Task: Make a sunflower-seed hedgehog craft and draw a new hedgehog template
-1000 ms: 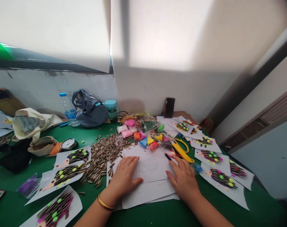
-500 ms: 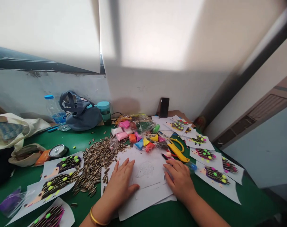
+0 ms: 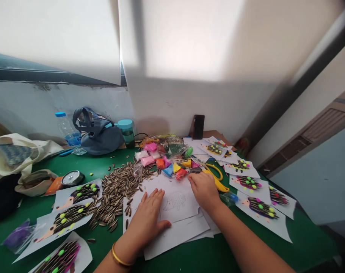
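My left hand (image 3: 150, 214) lies flat with fingers spread on the left side of a white paper sheet (image 3: 184, 199) bearing a pencil-drawn hedgehog (image 3: 174, 201). This sheet rests on other white papers (image 3: 179, 240). At its upper right corner is my right hand (image 3: 205, 189), fingers curled down and drawn together; what they hold, if anything, is hidden. Just beyond it are small bags of coloured clay (image 3: 181, 173) and yellow-handled scissors (image 3: 219, 184). A pile of striped sunflower seeds (image 3: 118, 193) borders the papers on the left.
Seed-covered hedgehog pictures lie at the left (image 3: 71, 218) and right (image 3: 262, 208). Behind stand a blue bag (image 3: 101, 136), a teal-lidded cup (image 3: 127, 132), a water bottle (image 3: 68, 131) and an upright phone (image 3: 198, 127). A round metal tin (image 3: 72, 178) sits farther left.
My right hand has moved up and left from the sheet's right edge toward the clay bags, its fingers curling in. My left hand stays flat on the paper.
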The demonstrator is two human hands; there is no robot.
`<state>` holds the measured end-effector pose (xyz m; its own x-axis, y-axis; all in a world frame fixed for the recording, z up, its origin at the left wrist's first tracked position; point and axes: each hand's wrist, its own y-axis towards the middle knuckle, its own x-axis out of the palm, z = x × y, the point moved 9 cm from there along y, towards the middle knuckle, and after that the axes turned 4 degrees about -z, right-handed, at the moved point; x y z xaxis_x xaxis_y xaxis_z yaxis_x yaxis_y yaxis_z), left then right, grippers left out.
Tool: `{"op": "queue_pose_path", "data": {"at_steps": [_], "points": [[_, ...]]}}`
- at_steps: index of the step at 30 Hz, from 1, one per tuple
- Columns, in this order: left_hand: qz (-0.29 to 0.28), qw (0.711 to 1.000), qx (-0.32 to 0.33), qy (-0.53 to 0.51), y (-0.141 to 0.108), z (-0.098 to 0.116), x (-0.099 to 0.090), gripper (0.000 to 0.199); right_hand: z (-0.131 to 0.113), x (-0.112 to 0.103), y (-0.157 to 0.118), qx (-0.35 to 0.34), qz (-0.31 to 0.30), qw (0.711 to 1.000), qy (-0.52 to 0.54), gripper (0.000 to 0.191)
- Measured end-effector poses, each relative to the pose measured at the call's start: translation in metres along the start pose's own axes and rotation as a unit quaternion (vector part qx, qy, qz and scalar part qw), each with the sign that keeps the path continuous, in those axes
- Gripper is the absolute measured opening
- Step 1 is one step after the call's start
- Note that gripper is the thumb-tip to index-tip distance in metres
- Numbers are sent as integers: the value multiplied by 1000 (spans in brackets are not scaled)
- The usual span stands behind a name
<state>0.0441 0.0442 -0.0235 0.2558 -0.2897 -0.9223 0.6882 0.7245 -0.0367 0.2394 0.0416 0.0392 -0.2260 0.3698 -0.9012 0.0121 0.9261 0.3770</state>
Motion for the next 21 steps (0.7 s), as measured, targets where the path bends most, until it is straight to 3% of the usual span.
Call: {"op": "queue_pose_path", "data": {"at_steps": [4,10,15,18,21], "points": [[-5,1000,-11,-13,-1,-1,0,89,-6,9,19,20,-6,999,-26,32],[-6,1000,-22,-19,-2,-1,-3,91,-15,18,16,-15,-33,999,37,28],[10,1000,-10,-19,-3,0,-5,89,16,8,14,33,-13,997,70,18],[35,999,0,-16,-3,-1,-9,80,31,2,14,53,-18,995,86,24],[64,998,-1,-9,-3,-4,-14,68,51,-15,8,105,20,988,109,35]]}}
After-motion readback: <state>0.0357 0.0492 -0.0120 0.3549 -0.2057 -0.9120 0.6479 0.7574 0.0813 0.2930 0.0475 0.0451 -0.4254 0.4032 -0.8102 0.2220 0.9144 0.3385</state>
